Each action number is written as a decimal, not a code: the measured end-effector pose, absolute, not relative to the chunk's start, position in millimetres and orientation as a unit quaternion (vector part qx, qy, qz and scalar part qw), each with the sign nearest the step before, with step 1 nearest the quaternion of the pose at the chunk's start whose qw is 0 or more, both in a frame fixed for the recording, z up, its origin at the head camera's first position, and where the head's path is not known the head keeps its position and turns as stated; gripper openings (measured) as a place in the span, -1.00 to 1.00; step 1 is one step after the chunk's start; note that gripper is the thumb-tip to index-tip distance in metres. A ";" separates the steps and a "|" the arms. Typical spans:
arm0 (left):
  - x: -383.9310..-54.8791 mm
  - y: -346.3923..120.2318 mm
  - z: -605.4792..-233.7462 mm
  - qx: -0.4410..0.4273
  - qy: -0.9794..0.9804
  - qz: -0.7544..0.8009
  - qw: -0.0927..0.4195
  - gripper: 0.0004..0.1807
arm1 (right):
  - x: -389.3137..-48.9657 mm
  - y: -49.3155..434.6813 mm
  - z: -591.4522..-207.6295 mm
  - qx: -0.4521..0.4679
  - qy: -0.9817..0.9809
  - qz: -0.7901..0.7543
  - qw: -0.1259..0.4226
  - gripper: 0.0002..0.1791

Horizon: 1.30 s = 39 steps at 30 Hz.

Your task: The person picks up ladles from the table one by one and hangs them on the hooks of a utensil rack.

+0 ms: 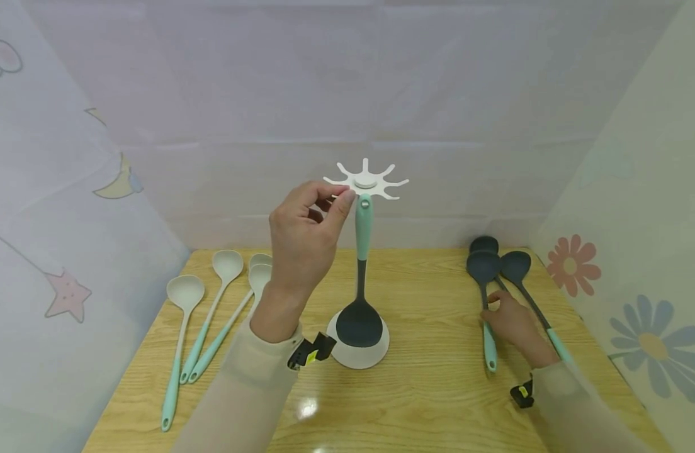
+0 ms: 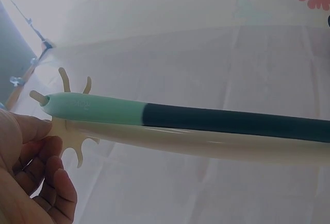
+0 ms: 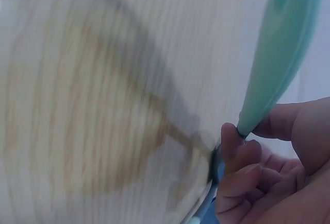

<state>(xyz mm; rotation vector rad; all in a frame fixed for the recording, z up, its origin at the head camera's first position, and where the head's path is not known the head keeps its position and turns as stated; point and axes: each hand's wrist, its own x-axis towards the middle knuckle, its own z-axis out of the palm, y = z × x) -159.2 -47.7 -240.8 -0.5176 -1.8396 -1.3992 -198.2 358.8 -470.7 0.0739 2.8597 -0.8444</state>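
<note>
A white utensil rack [image 1: 366, 182] with a star-shaped ring of hooks stands on a round base [image 1: 359, 362]. From a front hook hangs a dark ladle [image 1: 360, 324], its mint-green handle [image 2: 95, 108] up and bowl down over the base. My left hand [image 1: 305, 236] pinches the edge of the hook ring between thumb and fingers, just left of that handle. At the right, my right hand [image 1: 512, 321] grips another dark ladle [image 1: 483, 267], thumb and fingers pinching where its green handle [image 3: 281, 54] meets the dark shaft.
Two more dark ladles, one with its bowl [image 1: 516, 267] at the right, lie beside and behind the gripped one. Several white ladles [image 1: 186, 292] with green handles lie on the left of the wooden table [image 1: 432, 396]. Patterned cloth walls [image 1: 347, 82] enclose the back and sides.
</note>
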 end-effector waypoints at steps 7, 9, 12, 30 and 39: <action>-158.7 -47.9 -241.3 -0.199 -0.719 -0.551 0.374 -0.89 | -196.8 344.7 -469.9 -0.008 0.952 -0.301 0.061 -0.57; -158.7 -48.0 -241.4 -0.199 -0.719 -0.552 0.373 -0.88 | -195.4 341.1 -466.7 -0.007 0.945 -0.321 0.063 -0.53; -158.7 -48.0 -241.8 -0.198 -0.718 -0.555 0.371 -0.88 | -193.1 335.0 -460.7 -0.003 0.919 -0.388 0.067 -0.49; -158.6 -49.9 -243.0 -0.199 -0.717 -0.557 0.369 -0.88 | -186.5 289.1 -444.5 -0.128 0.913 -0.343 -0.180 -0.78; -158.5 -50.4 -243.3 -0.201 -0.720 -0.552 0.370 -0.88 | -184.6 276.3 -428.8 -0.110 0.902 -0.370 -0.194 -0.75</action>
